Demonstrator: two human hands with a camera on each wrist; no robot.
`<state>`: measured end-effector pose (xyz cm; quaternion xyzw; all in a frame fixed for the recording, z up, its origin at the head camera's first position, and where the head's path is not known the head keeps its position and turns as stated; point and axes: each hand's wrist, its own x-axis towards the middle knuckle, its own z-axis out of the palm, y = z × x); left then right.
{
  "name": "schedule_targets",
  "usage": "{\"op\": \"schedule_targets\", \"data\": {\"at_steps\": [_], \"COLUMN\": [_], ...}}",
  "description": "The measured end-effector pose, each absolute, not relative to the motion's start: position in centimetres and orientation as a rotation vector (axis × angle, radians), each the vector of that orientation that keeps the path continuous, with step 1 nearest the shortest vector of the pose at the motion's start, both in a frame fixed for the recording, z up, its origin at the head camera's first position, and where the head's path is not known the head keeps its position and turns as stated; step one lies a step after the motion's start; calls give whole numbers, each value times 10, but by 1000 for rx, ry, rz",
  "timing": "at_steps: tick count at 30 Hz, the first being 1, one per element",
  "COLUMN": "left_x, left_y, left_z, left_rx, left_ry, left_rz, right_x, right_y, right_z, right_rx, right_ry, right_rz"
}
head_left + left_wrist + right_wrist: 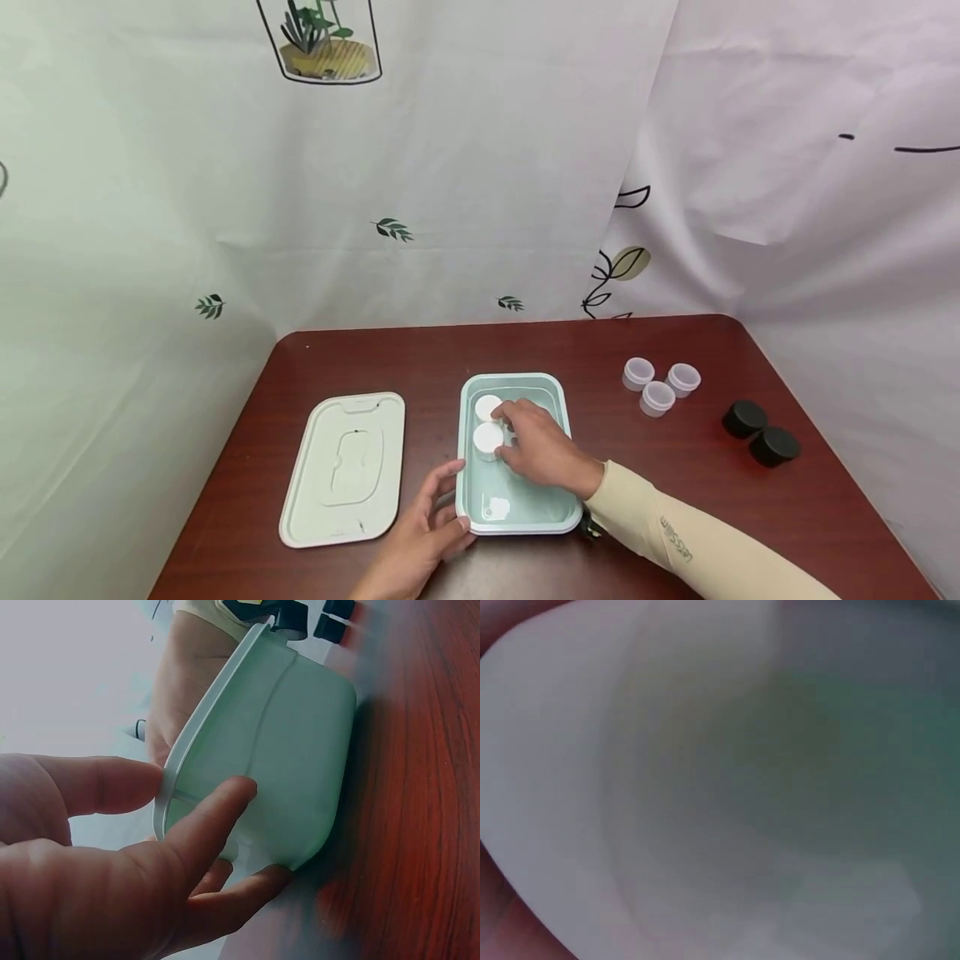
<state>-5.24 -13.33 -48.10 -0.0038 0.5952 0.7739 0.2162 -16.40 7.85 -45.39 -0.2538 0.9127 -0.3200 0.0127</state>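
Nearest the camera, at lower right of the head view, a beige sleeve [712, 533] is seen, with the right hand [543, 454] held over a pale green tub [532, 504]. By its grip, the near white container [487, 442] is pinched between thumb and finger; in the right-wrist view only a blurred pale surface, edged by skin, is shown. Key relation: the pinched container is situated inside the tub, left of the right palm and just in front of the far white container [488, 407], both being aligned with the tub's long axis, directed away from the person. By the left hand [423, 533] nothing is grasped; its fingertips are rested against the tub's left side, farther from the pair. On the tabletop [427, 358], a pale lid [345, 471] is seen at left; translucent cups [657, 399] are grouped at right.
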Motion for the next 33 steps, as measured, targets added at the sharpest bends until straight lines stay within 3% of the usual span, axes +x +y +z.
{"op": "schedule_targets", "data": {"at_steps": [15, 24, 33], "left_x": [-52, -55, -55], "left_y": [-133, -133, -135], "left_z": [-480, -479, -479], "left_rx": [4, -11, -2], "left_ry": [1681, 1687, 1710], "left_rz": [2146, 2124, 2066], "right_x": [-169, -170, -146], "right_y": [158, 247, 339], "right_z": [-412, -420, -439], "right_rx": [-453, -127, 186], "right_ry": [2714, 2854, 3028], "right_rz": [-1499, -1451, -1269]}}
